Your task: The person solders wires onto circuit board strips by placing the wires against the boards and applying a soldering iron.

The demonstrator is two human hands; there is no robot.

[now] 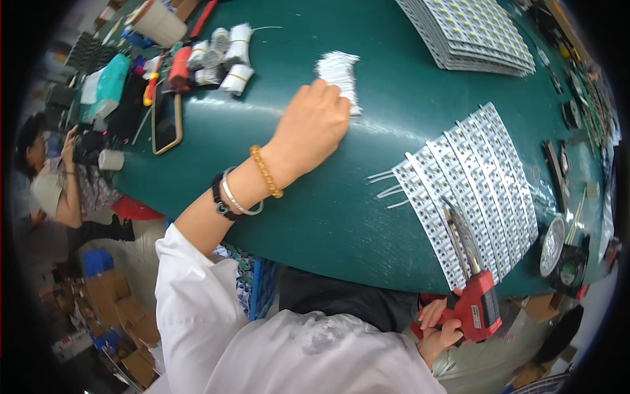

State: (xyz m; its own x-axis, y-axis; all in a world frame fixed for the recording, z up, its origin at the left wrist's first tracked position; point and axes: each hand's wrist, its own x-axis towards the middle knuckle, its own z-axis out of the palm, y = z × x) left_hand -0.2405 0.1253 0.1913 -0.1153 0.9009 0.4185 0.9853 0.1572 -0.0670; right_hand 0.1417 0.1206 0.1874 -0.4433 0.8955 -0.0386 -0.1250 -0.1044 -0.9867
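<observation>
My left hand (314, 128), with bracelets on its wrist, reaches over the table to a small bundle of short white wires (338, 71). Its fingers are curled down against the near end of the bundle; the fingertips are hidden, so what they pinch does not show. At the lower right my right hand (441, 329) grips a red soldering gun (479, 308) by its handle. The gun's metal tip points away from me, over a white panel of small circuit boards (469, 184). Several white wires (392, 187) stick out from that panel's left edge.
A stack of similar panels (476, 33) lies at the far right. Rubber-banded wire bundles (237, 49), a phone (167, 125) and a screwdriver (151, 88) lie at the left. A round metal dish (552, 246) and tape measure (572, 266) are at the right edge. Another person (56, 177) sits at left.
</observation>
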